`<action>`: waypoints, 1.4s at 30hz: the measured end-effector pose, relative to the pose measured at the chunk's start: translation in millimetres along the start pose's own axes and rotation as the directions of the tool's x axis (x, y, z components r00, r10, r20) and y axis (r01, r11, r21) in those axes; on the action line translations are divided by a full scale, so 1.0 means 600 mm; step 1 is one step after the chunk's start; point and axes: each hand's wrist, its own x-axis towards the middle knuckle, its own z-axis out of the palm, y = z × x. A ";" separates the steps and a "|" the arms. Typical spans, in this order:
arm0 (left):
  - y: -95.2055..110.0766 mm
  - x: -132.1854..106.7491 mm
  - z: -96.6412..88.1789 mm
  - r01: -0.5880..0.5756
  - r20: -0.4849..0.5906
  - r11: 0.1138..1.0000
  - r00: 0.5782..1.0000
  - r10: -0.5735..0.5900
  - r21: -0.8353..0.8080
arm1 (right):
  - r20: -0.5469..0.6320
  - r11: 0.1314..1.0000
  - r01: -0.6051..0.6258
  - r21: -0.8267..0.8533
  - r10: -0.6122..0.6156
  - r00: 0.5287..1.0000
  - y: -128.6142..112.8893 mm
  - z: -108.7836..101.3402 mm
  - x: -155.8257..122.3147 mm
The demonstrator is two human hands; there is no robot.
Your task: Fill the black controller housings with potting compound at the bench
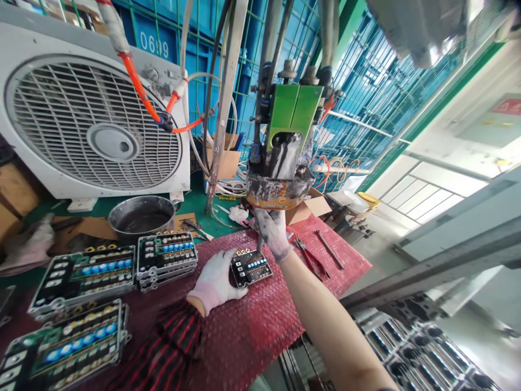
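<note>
From afar I see the board [252, 266] below the dispenser [291, 122], my left hand [215, 277], at the dispenser's lower left, clasping it between thumb and fingers, seemingly for steadiness, and my right hand [273, 231], just under the dispenser, fingers curled around the nozzle [259, 243], apparently to aim it

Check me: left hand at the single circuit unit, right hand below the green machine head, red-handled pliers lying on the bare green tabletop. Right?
One thing is wrong: the red-handled pliers lie on the red bubble wrap, as the head view shows. The left hand is at the single circuit unit and the right hand is below the green machine head, as you say.
</note>
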 end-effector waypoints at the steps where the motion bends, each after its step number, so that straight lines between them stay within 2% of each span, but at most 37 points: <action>1: 0.000 0.000 0.000 0.001 -0.002 1.000 1.000 -0.001 -0.001 | -0.015 1.000 0.016 0.012 -0.016 1.000 -0.001 0.000 0.000; 3: 0.000 0.001 0.000 -0.002 -0.006 1.000 1.000 0.002 -0.006 | -0.019 1.000 0.020 0.017 -0.020 1.000 -0.003 -0.001 -0.002; 6: -0.001 0.002 0.001 -0.013 -0.011 1.000 1.000 0.013 -0.010 | 0.030 0.999 -0.050 0.002 0.050 0.998 -0.008 -0.003 -0.010; 11: -0.004 0.002 0.004 -0.012 -0.032 0.999 0.999 0.010 -0.048 | 0.030 0.990 -0.133 0.043 0.132 0.991 -0.023 0.010 -0.026; 17: -0.001 -0.001 0.003 0.044 -0.047 0.992 0.998 -0.050 -0.119 | 0.163 0.990 -0.123 0.063 0.111 0.980 -0.049 0.027 -0.034; 24: 0.009 -0.002 -0.004 0.076 -0.063 0.987 0.994 -0.086 -0.145 | 0.110 0.996 -0.079 0.052 0.073 0.991 -0.051 0.016 -0.035; 29: 0.016 -0.004 -0.009 0.090 -0.057 0.979 0.993 -0.102 -0.186 | 0.058 0.995 -0.093 0.032 0.092 0.994 -0.052 0.011 -0.032; 34: 0.014 -0.003 -0.007 0.078 -0.063 0.966 0.993 -0.096 -0.246 | 0.060 0.997 -0.080 0.016 0.079 0.995 -0.047 0.005 -0.027; 42: 0.011 -0.003 -0.004 0.092 -0.072 0.982 0.992 -0.105 -0.164 | 0.089 0.998 -0.034 -0.048 0.038 0.995 -0.041 -0.008 -0.026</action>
